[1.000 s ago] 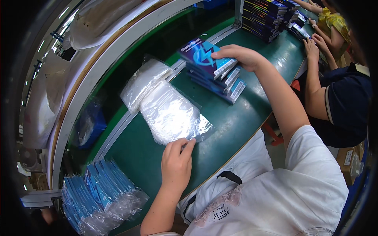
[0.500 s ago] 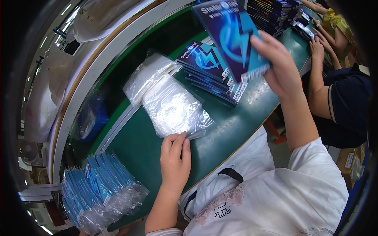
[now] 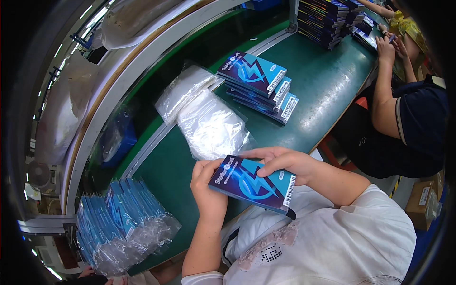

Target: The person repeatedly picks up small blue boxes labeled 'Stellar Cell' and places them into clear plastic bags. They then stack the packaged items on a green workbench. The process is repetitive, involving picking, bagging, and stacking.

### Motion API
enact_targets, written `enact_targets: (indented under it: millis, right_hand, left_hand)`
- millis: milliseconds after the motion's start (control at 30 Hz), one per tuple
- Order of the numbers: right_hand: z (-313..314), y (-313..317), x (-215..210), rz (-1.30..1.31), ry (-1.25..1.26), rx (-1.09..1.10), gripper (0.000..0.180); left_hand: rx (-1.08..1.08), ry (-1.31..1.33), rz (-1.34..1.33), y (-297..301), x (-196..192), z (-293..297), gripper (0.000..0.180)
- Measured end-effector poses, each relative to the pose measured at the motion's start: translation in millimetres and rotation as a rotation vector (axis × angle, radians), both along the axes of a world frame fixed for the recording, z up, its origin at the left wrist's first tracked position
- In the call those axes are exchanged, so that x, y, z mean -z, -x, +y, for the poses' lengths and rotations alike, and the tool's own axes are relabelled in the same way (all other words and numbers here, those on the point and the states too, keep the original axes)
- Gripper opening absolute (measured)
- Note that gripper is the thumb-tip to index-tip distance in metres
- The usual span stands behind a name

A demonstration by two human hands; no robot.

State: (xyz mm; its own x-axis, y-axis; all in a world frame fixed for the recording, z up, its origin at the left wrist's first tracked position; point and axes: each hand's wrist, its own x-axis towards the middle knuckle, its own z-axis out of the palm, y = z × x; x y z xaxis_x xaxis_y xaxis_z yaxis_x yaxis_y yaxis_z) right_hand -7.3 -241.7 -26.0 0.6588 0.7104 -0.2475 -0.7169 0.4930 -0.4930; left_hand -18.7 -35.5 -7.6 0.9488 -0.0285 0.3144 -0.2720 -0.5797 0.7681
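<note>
My right hand [image 3: 297,166] grips a flat blue and dark purple box [image 3: 251,183] with a lightning-bolt print, thumb on top and fingers underneath. The box is held tilted in front of my body, over the table's near edge. My left hand [image 3: 205,185] is closed at the box's left corner. Its fingertips are tucked behind the box by the near edge of a pile of clear plastic bags [image 3: 213,128], so what they pinch is hidden. Beyond the bags and to the right stands a short stack of matching boxes [image 3: 256,78].
At the lower left, several blue boxes in clear bags [image 3: 123,213] stand in rows on the green table [image 3: 327,85]. Tall stacks of dark boxes [image 3: 323,21] are at the far right. A co-worker's arm [image 3: 387,99] reaches in there. A pale rail [image 3: 152,145] runs behind the bags.
My right hand has brought the box from above the stack down and toward me, beside my left hand. My left hand has stayed near the bags' edge, its fingers now partly behind the box.
</note>
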Motion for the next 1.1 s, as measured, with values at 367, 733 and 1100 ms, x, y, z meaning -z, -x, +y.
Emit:
enact_targets:
  millis: [367,733,1100]
  right_hand:
    - [21.4,-8.7,-5.6,-0.311,0.277,0.244,0.058]
    - [82.3,-26.4,-11.6,-0.468,0.357,0.456,0.02]
    - [52.0,-34.2,-66.1,-1.306,0.809,0.237,0.092]
  left_hand:
    - [-0.099,0.181,0.055,-0.4,-9.0,13.0,0.014]
    - [-0.108,0.949,0.309,-10.4,-17.0,32.3,0.033]
    - [0.138,1.228,0.392,8.0,-39.8,27.1,0.035]
